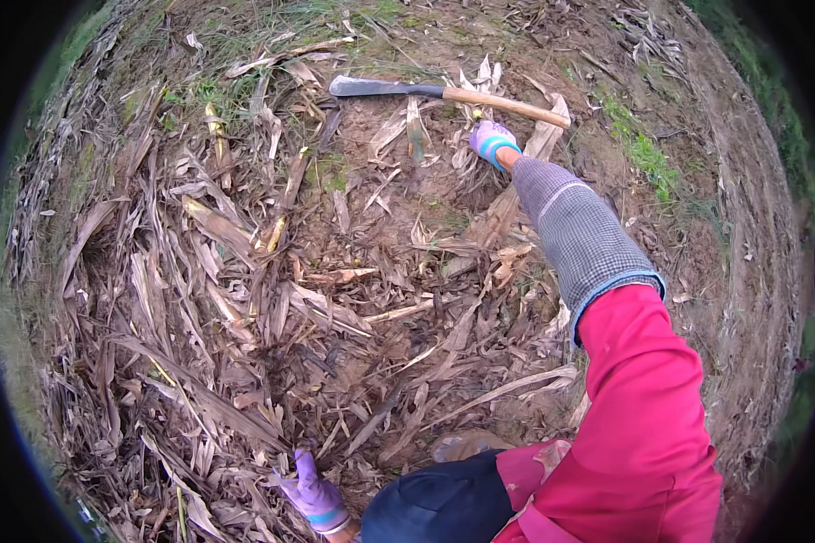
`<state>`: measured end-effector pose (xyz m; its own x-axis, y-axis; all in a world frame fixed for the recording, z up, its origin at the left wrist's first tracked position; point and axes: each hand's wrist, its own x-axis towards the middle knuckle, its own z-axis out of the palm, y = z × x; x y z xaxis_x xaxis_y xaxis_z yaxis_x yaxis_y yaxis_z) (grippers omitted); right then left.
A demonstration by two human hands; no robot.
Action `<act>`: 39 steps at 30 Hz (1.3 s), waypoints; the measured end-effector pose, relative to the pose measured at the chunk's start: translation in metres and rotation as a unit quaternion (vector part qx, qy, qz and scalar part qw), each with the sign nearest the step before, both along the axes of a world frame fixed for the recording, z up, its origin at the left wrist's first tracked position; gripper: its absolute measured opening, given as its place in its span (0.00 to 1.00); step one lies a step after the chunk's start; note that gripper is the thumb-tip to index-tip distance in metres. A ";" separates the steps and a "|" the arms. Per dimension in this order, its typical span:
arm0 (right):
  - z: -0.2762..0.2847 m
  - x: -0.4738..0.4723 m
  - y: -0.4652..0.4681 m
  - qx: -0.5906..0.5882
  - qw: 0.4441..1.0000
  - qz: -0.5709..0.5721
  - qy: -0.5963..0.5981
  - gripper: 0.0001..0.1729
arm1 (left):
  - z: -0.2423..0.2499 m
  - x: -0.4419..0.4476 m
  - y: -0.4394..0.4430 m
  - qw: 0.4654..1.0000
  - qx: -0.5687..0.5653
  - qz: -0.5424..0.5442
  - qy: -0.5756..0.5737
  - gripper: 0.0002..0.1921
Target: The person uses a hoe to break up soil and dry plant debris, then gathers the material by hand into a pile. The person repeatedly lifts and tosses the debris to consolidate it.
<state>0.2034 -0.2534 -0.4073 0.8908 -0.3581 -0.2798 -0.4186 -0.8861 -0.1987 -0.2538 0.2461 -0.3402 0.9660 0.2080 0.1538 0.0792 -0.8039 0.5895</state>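
Observation:
My right hand (pixel 494 144), in a purple glove with a blue cuff, reaches far forward and is closed around a dry stalk (pixel 477 114) whose pale cut end shows beyond the fingers. Dry leaves (pixel 463 161) hang beside this hand. Just past it lies a long-bladed chopping knife (pixel 448 92), its wooden handle to the right and dark metal blade to the left; the hand is not around the handle. My left hand (pixel 310 492), gloved alike, is low in the view among dry leaves (pixel 244 424). Its fingers are partly hidden, so its grip is unclear.
Dry leaf litter (pixel 380 353) covers the soil. Cut stalks (pixel 217 220) with pale ends lie or stick up at the left. Green weeds (pixel 642 159) grow at the right. My knee (pixel 441 502) in dark cloth is at the bottom.

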 end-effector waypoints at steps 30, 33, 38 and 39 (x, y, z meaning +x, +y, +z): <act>-0.037 -0.059 0.120 0.535 0.842 0.063 -0.025 0.14 | -0.007 -0.004 0.002 0.979 -0.169 0.114 0.027 0.14; -0.001 -0.068 0.165 0.392 0.880 0.255 -0.088 0.15 | -0.017 0.006 0.000 0.999 -0.001 -0.031 -0.028 0.20; 0.010 -0.047 0.286 0.123 0.803 0.553 -0.185 0.26 | -0.014 0.004 -0.026 0.889 -0.411 0.196 -0.048 0.12; 0.004 -0.048 0.304 0.063 0.778 0.594 -0.195 0.33 | 0.008 0.015 -0.037 0.831 -0.507 0.223 -0.050 0.12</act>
<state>0.1553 0.0511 -0.4035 0.5989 0.7904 0.1283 0.7940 -0.5655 -0.2230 -0.2385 0.2093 -0.3318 0.7514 0.6129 -0.2443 0.1456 0.2071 0.9674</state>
